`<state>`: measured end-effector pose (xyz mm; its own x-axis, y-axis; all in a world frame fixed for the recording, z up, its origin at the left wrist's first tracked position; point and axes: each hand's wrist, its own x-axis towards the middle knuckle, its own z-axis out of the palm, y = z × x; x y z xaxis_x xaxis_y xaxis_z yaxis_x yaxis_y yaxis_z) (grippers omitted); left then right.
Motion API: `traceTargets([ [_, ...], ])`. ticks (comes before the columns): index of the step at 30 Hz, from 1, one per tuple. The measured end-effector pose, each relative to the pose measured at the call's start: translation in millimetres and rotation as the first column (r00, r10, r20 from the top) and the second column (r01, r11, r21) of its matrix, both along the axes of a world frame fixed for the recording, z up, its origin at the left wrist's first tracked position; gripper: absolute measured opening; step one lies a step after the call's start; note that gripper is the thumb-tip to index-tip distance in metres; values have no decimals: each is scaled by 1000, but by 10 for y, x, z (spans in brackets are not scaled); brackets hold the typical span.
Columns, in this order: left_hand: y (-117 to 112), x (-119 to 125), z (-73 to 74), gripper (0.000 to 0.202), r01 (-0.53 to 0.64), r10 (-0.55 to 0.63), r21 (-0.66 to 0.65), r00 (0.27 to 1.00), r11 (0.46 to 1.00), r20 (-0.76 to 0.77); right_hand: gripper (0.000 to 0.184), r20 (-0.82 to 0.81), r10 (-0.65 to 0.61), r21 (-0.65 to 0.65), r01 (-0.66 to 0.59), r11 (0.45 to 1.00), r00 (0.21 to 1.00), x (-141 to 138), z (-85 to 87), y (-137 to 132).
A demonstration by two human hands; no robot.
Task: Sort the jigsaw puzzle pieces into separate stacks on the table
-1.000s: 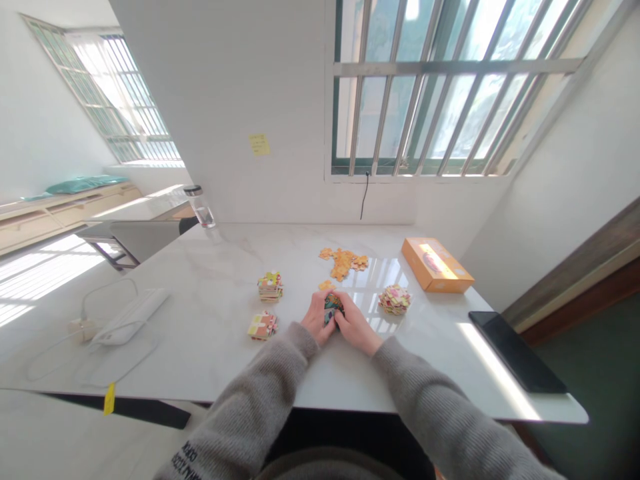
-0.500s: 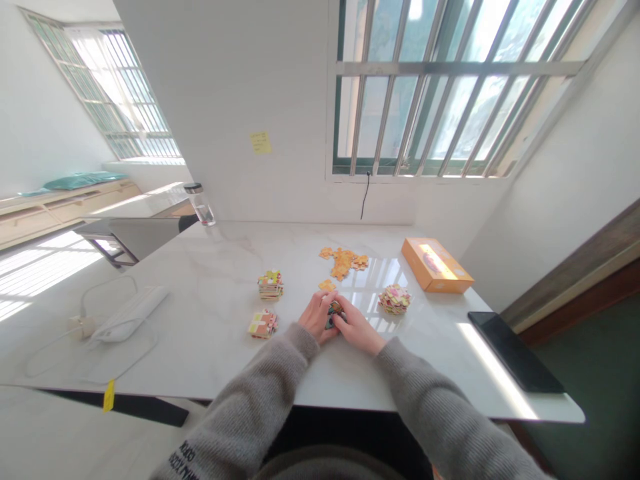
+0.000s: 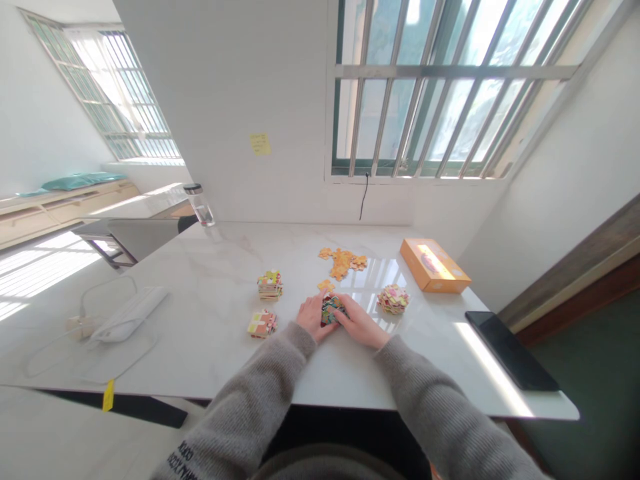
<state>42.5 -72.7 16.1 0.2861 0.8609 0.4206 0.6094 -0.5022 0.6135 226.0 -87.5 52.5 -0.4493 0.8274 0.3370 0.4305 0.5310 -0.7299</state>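
A small stack of colourful puzzle pieces (image 3: 331,309) sits on the white marble table (image 3: 220,347), between my two hands. My left hand (image 3: 311,316) presses against its left side with the fingers curled round it. My right hand (image 3: 357,321) closes on its right side. Other stacks of puzzle pieces stand nearby: one far left (image 3: 270,285), one near left (image 3: 263,324), one to the right (image 3: 394,298). A spread of loose orange pieces (image 3: 344,261) lies beyond my hands, with a single orange piece (image 3: 325,286) just past my fingers.
An orange box (image 3: 434,265) lies at the back right. A dark tablet (image 3: 511,349) rests near the right edge. A white power strip with cable (image 3: 125,315) is at the left, and a glass bottle (image 3: 201,206) stands at the back left.
Both hands have lowered the stack of pieces from a raised grip down onto the table and shifted slightly forward. The other stacks have not moved.
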Motion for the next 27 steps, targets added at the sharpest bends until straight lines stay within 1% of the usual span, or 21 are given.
traceTargets([
  [2,-49,16,-9,82,-29,29,-4,996,1000,-79,51,126,-31,25,28,999,992,-22,-32,-24],
  [4,-80,34,-21,79,-34,34,-9,996,999,-89,54,193,-55,19,52,998,980,-48,-59,-40],
  [6,-76,45,-34,78,9,-9,-23,1000,1000,-21,54,163,-44,-31,50,998,986,-68,-77,-33],
  [8,-51,46,-33,72,50,-47,-25,995,998,92,53,73,-37,-104,45,994,997,-81,-81,-1],
  [10,-33,45,-3,63,62,-56,-38,987,997,150,52,14,-100,-173,101,980,995,-92,-71,43],
  [11,-34,47,22,60,60,-52,-59,990,996,132,51,26,-157,-196,159,968,987,-99,-60,66],
  [12,-43,51,52,60,56,-49,-85,995,995,82,50,71,-218,-204,228,952,973,-108,-47,88],
  [14,-78,71,109,72,39,-48,-125,997,991,-66,47,207,-294,-177,331,927,933,-133,-20,126],
  [16,-113,101,135,85,10,-32,-115,980,993,-194,44,318,-319,-129,374,918,893,-166,0,159],
  [18,-116,129,113,87,-7,-11,-73,970,997,-244,41,335,-354,-101,407,908,873,-203,1,187],
  [19,-100,139,86,85,-6,-7,-54,972,999,-236,40,299,-376,-102,421,901,877,-221,-5,199],
  [21,-39,144,15,83,31,-34,-25,985,999,-170,43,140,-398,-164,418,893,907,-250,-27,215],
  [23,39,134,-53,82,118,-118,-3,990,993,-75,51,-77,-384,-306,345,887,920,-266,-48,221],
  [24,75,128,-79,80,163,-163,9,986,987,-33,53,-175,-376,-380,290,879,910,-271,-55,220],
  [26,125,122,-109,74,219,-219,32,976,975,16,55,-310,-376,-490,192,850,873,-274,-55,215],
  [27,137,123,-114,71,227,-228,40,973,973,26,56,-352,-378,-520,157,839,856,-275,-50,211],
])
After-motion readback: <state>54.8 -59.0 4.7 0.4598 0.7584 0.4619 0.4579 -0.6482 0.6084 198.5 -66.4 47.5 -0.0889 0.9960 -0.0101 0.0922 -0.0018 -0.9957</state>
